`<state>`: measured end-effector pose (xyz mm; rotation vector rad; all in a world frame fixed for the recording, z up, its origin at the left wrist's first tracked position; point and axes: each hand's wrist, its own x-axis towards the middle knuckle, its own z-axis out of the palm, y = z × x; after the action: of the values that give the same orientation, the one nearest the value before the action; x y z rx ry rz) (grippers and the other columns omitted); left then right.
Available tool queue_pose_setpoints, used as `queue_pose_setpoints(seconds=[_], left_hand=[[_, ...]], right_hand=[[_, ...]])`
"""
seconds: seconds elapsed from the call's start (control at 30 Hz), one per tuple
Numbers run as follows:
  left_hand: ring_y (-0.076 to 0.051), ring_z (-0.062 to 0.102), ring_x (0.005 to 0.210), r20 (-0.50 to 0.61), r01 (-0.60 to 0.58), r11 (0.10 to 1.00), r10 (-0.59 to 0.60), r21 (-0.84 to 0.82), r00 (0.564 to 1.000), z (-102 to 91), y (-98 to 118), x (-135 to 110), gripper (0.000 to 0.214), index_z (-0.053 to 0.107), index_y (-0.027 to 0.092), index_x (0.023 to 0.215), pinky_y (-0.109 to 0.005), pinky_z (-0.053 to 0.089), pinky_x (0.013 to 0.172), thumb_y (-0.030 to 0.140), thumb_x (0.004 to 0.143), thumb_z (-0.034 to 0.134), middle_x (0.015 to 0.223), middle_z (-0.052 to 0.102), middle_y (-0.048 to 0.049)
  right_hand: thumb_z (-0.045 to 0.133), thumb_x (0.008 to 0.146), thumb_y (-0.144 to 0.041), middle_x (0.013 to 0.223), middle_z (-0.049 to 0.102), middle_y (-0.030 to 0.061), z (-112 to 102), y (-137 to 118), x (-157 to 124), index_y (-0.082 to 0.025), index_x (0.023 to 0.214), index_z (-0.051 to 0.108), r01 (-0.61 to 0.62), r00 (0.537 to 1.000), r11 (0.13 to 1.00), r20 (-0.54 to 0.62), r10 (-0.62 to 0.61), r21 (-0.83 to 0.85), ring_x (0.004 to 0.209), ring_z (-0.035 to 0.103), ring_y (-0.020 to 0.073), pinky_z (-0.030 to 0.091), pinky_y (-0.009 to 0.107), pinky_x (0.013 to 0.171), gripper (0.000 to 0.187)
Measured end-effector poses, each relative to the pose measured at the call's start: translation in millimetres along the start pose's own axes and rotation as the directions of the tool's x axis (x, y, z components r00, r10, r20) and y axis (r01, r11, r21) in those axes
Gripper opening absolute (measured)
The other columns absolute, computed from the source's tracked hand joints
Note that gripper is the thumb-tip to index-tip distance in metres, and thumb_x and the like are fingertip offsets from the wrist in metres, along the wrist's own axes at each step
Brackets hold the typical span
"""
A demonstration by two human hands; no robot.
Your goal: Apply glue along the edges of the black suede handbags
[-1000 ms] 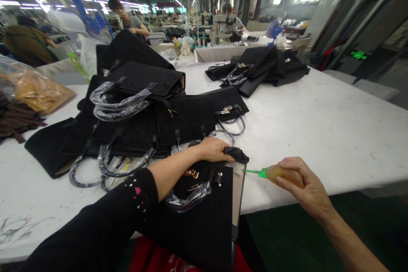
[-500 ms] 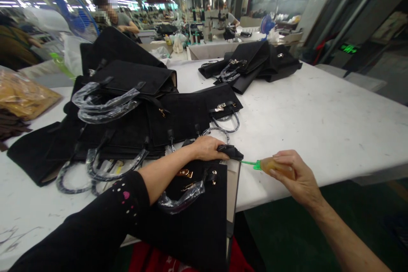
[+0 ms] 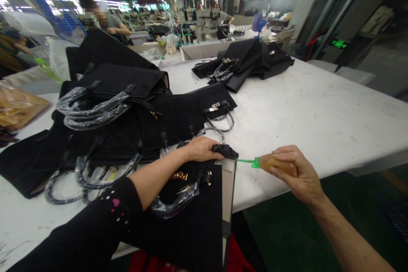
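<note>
A black suede handbag (image 3: 197, 216) lies over the near edge of the white table (image 3: 302, 119), its side panel showing pale lining. My left hand (image 3: 200, 148) presses down on the bag's top corner, fingers closed over a folded black flap (image 3: 225, 151). My right hand (image 3: 295, 172) grips a small amber glue bottle (image 3: 274, 163) with a green nozzle (image 3: 247, 161). The nozzle tip points at the flap's edge, almost touching it. A plastic-wrapped handle (image 3: 170, 202) and gold clasp (image 3: 179, 175) sit on the bag's front.
A heap of black handbags (image 3: 124, 106) with wrapped handles fills the left of the table. More bags (image 3: 245, 61) lie at the far end. A blue fan (image 3: 47, 12) and a bag of tan material (image 3: 15, 108) stand left. Other people work at distant benches.
The view has drifted, so everything sits a little further left and lower. Both hands keep their hold; the nozzle stays at the flap's edge.
</note>
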<state>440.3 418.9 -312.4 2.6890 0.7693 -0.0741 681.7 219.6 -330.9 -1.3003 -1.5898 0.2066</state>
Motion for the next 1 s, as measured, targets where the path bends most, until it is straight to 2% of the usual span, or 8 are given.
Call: queue_pose_setpoints(seconds=[0.17,0.43,0.6,0.8,1.0], left_hand=[[-0.015,0.061,0.072,0.009,0.010,1.000,-0.010,0.011,1.000,-2.4,3.3,-0.6,0.044,0.069,0.033,0.094,-0.022,0.033,0.056,0.068,0.076,0.050,0.075,0.068,0.0028],[-0.020,0.063,0.076,-0.046,0.057,0.989,-0.051,0.139,0.998,3.5,8.6,-1.3,0.043,0.069,0.030,0.088,-0.025,0.035,0.058,0.067,0.069,0.058,0.077,0.069,0.0003],[-0.023,0.063,0.079,-0.044,0.118,0.985,-0.114,0.128,0.993,5.0,13.7,1.2,0.058,0.069,0.032,0.090,-0.027,0.037,0.059,0.079,0.058,0.058,0.079,0.069,-0.0007],[-0.025,0.063,0.081,-0.051,0.178,0.975,-0.173,0.133,0.984,5.5,17.9,4.0,0.064,0.069,0.030,0.089,-0.029,0.040,0.062,0.082,0.054,0.056,0.083,0.070,-0.0030],[-0.025,0.063,0.083,-0.028,0.190,0.974,-0.188,0.124,0.982,6.0,16.9,4.7,0.063,0.070,0.030,0.090,-0.028,0.041,0.063,0.080,0.054,0.058,0.084,0.070,-0.0029]], right_hand=[[0.066,0.083,-0.026,0.105,0.052,0.0061,8.6,0.7,-2.6,-0.027,0.102,0.059,0.013,0.998,1.000,0.059,-0.012,-0.021,0.099,0.056,0.0230,0.051,0.043,0.080,0.020],[0.068,0.082,-0.023,0.107,0.052,0.0061,9.5,-0.6,-6.0,-0.027,0.104,0.059,0.026,1.000,0.999,0.017,-0.025,-0.029,0.100,0.055,0.0229,0.051,0.043,0.081,0.024],[0.067,0.082,-0.026,0.106,0.053,0.0070,13.7,-0.5,-8.3,-0.026,0.103,0.059,0.028,1.000,0.997,0.014,-0.027,-0.070,0.099,0.056,0.0236,0.052,0.043,0.080,0.022],[0.066,0.083,-0.024,0.106,0.053,0.0065,15.7,-6.2,-10.4,-0.028,0.105,0.059,0.069,0.998,0.991,0.013,-0.068,-0.112,0.098,0.057,0.0232,0.053,0.043,0.080,0.024],[0.068,0.081,-0.026,0.108,0.053,0.0062,16.7,3.3,-14.3,-0.028,0.104,0.059,0.018,0.999,0.994,-0.049,-0.023,-0.104,0.100,0.056,0.0238,0.051,0.045,0.082,0.025]])
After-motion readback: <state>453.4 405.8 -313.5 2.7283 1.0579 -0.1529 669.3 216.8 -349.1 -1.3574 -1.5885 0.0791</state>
